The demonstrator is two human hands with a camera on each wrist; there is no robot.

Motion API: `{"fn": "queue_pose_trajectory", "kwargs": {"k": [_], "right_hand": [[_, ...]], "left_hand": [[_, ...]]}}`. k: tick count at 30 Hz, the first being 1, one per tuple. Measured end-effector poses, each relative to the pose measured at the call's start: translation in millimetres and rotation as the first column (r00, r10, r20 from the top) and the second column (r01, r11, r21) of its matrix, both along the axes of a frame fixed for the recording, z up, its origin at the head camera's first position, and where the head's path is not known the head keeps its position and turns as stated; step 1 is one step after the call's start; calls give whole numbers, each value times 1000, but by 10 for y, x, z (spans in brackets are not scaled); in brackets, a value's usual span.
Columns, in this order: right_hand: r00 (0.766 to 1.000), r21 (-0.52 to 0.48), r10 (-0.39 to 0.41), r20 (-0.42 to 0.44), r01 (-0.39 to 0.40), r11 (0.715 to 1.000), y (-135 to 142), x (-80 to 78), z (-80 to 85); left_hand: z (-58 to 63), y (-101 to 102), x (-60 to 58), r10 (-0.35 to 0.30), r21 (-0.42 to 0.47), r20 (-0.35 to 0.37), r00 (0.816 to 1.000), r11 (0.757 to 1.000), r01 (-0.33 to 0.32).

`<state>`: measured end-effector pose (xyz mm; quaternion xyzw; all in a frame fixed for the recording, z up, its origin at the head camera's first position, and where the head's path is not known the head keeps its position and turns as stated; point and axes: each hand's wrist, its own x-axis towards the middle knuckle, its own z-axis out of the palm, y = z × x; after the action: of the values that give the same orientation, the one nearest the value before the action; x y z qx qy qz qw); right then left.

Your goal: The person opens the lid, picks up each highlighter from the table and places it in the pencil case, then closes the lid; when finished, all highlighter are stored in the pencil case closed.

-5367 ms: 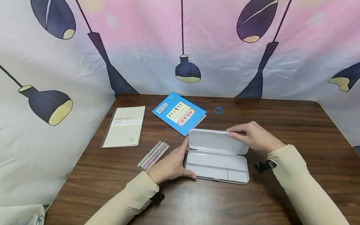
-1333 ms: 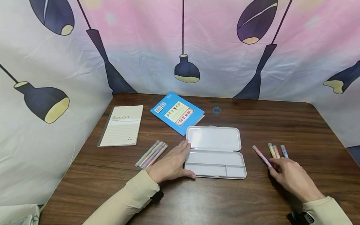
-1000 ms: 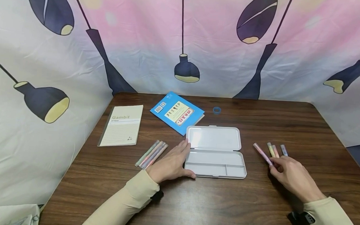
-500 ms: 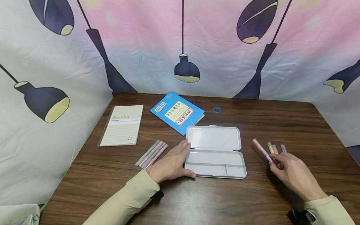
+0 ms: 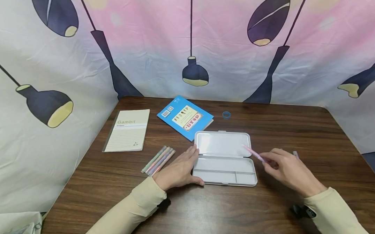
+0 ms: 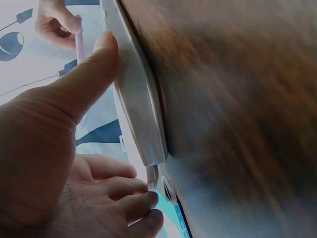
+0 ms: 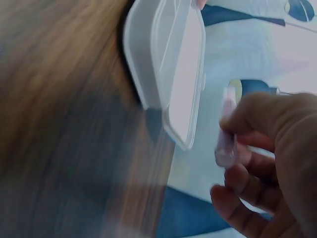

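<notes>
Head view: the right hand [image 5: 292,172] covers the rear end of the pink pen [image 5: 253,153] and all but one end of another pen [image 5: 295,154]. The smallest print on the notebook [image 5: 126,131] is illegible. Both sleeves [image 5: 130,212] are cut off by the picture's edge. Left wrist view: the case [image 6: 133,94] is cut off at the top, the left hand [image 6: 47,158] at the left. Right wrist view: the tabletop [image 7: 64,148] is blurred; the right hand is cut off at the right edge.

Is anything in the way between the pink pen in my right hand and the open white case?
Nothing visible. The pink pen in your right hand is midair near the white case, whose lid is folded back, leaving the compartments uncovered.
</notes>
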<state>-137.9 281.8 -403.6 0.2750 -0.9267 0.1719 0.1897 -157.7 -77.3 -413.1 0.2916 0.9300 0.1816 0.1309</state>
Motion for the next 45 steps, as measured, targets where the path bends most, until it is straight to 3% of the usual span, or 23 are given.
{"fn": "queue_pose_trajectory", "kwargs": {"k": [6,22,31,45], "right_hand": [[988,40,141,70,-144,989,-223,-142,13],[936,142,288,203,-319,937,-834,-426,-126],[927,178,334,169,-362,915,-959,-497,-197],[945,291,315,89,-327,899,-1048,-456,-193]], "left_hand": [[-7,3,0,-7,-9,-6,1000,1000,7],[3,-1,9,-2,-18,17,1000,1000,2],[-16,-5,18,-4,-10,13,1000,1000,4],[0,2,6,7,-25,15,1000,1000,-7]]}}
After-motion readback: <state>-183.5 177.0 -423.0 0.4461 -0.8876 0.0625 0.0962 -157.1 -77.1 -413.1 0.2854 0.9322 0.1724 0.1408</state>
